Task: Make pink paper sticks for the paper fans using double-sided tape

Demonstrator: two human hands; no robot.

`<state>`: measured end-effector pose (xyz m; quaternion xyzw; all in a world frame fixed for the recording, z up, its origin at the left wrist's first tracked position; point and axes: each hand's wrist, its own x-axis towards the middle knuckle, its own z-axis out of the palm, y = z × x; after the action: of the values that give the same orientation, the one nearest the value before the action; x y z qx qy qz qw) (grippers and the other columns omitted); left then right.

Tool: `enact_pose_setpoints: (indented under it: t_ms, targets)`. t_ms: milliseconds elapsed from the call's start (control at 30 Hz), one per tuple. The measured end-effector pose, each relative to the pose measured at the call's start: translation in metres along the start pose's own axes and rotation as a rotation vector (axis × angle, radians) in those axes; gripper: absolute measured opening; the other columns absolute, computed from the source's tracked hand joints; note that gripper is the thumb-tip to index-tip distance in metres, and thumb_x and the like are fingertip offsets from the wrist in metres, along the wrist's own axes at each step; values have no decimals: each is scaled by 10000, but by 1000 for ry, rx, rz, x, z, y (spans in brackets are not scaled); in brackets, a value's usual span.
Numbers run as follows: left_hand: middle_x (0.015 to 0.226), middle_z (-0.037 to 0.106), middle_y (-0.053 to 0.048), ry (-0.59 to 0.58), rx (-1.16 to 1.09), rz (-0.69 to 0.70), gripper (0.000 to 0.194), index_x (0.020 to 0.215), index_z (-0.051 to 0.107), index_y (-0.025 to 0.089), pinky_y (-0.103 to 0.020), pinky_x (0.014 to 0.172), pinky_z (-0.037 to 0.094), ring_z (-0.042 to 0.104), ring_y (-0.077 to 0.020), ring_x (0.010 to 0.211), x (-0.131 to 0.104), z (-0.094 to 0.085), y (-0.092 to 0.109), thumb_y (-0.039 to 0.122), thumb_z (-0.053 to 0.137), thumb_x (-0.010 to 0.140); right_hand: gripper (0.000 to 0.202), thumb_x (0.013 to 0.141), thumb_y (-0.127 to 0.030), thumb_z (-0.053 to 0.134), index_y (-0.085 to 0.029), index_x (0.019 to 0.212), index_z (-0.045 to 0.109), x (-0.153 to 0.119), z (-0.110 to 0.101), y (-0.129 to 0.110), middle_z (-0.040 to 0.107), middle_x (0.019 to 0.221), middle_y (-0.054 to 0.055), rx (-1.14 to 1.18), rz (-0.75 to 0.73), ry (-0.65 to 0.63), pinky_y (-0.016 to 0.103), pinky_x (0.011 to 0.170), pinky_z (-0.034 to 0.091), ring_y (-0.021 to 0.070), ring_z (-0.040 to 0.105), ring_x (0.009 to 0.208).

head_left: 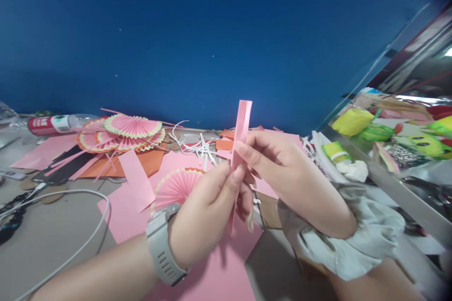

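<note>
A narrow folded strip of pink paper [243, 120] stands nearly upright between my two hands. My left hand [208, 207] is closed round its lower part, the thumb pressed along it. Higher up, my right hand [271, 160] pinches the strip between thumb and fingers. Below my hands lie large pink paper sheets [226, 268]. A pleated pink paper fan [180, 186] with a pale and orange border rests just left of my left hand, partly hidden by it.
Finished-looking round paper fans [134, 127] pile up at the back left, beside a plastic bottle [52, 123]. A white cable [102, 193] loops across the left. White strips [205, 150] lie behind my hands. A cluttered bin [388, 169] stands right; a blue panel [212, 33] rises behind.
</note>
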<state>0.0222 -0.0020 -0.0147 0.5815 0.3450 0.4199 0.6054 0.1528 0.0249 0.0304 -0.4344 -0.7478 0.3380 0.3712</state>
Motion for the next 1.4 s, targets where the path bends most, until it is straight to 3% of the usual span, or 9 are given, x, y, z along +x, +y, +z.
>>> enact_pose_setpoints:
  t_ms: [100, 300, 467, 667, 867, 1200, 1400]
  targets:
    - [520, 504, 44, -19, 21, 9, 347, 684, 434, 172, -167, 514, 410, 475, -51, 474, 0, 0, -1, 330, 309, 966, 295, 881, -349, 496, -188, 634, 485, 0, -3, 0, 555, 594, -37, -39, 0, -3, 190, 488, 423, 76, 544, 523]
    - [519, 507, 58, -21, -39, -25, 311, 694, 410, 176, -156, 485, 414, 474, -37, 429, 2, 0, 0, 319, 333, 960, 201, 878, -297, 496, -195, 705, 504, -2, -2, 5, 569, 616, -29, -15, 39, -53, 216, 488, 439, 100, 567, 517]
    - [514, 527, 45, -12, -21, -47, 317, 703, 432, 172, -152, 450, 406, 479, -46, 422, 2, 0, 5, 347, 346, 952, 224, 871, -324, 513, -197, 686, 513, -1, -1, 1, 560, 616, -18, 1, 6, 107, 209, 472, 420, 94, 533, 526]
    - [503, 479, 57, -10, -57, 2, 314, 727, 437, 181, -169, 427, 405, 466, -57, 405, -2, -2, 4, 365, 325, 955, 254, 838, -340, 567, -197, 637, 510, 0, -5, -1, 556, 586, -28, 29, 8, -10, 225, 512, 427, 99, 526, 539]
    - [556, 351, 65, 6, -135, -43, 340, 677, 374, 190, -197, 495, 446, 398, -56, 467, -1, -1, 2, 392, 335, 948, 268, 839, -373, 559, -188, 646, 538, 0, -2, 4, 548, 610, -22, -52, -45, 55, 214, 506, 402, 94, 501, 559]
    - [565, 323, 69, -2, -154, -31, 345, 700, 376, 195, -176, 439, 410, 351, -50, 442, -1, 2, -4, 430, 314, 945, 253, 853, -370, 543, -178, 688, 552, 1, -3, 5, 568, 641, -17, -18, -47, -20, 205, 527, 416, 93, 520, 584]
    - [507, 383, 66, 65, -57, 43, 352, 684, 392, 193, -210, 472, 425, 420, -68, 426, 0, 2, -4, 403, 308, 954, 257, 874, -345, 509, -201, 670, 446, -1, 8, 10, 492, 592, -32, -30, -53, 105, 224, 486, 385, 96, 479, 530]
